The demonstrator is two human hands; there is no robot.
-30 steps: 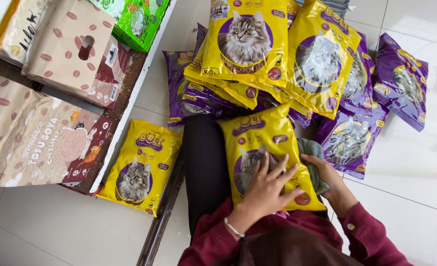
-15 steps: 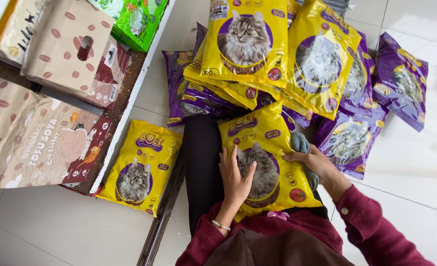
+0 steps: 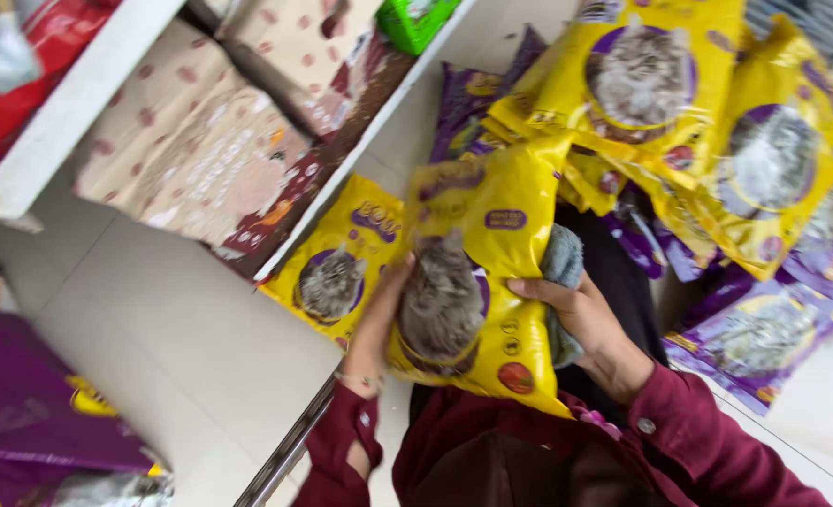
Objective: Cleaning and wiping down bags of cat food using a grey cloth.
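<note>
Above the white floor (image 3: 182,347), both hands gripped a yellow cat-food bag (image 3: 477,282): the left hand (image 3: 379,324) closed on its edge, the right hand (image 3: 580,324) clasping bag and grey cloth (image 3: 564,263) together, steadying it upright.

two hands, one grey cloth (image 3: 563,272), about five yellow cat-food bags, roughly four purple bags, two brown spotted sacks

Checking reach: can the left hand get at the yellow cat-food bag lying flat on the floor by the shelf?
Probably yes: the left hand sits right beside that floor bag, nothing between, though it grips the held bag.
</note>
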